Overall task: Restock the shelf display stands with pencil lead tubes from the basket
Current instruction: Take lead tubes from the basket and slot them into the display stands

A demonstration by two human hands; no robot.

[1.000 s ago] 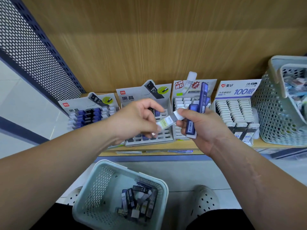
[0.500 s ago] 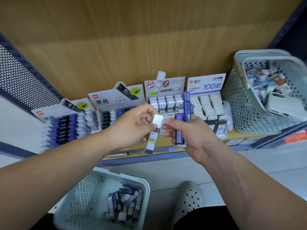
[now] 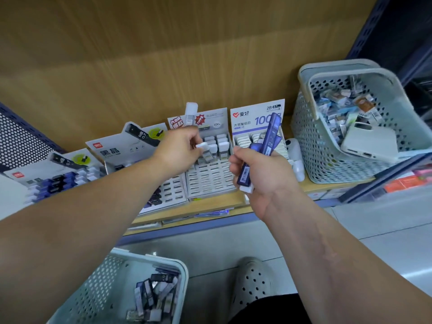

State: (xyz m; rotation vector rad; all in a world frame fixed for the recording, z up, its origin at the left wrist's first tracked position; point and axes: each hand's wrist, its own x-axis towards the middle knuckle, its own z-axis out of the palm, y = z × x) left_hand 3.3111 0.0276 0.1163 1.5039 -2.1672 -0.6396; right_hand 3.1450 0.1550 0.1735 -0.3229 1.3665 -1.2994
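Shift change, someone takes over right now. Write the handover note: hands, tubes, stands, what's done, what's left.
Left hand: pinches a white-capped tube at the third stand, by its filled back rows; cannot tell if it is seated.
Right hand: grips a bundle of blue tubes in front of the fourth stand.
Floor basket: holds more loose tubes.
Done: third stand's back rows hold tubes.
Left: its front slots are empty; seat this tube, place the blue tubes, empty the basket.
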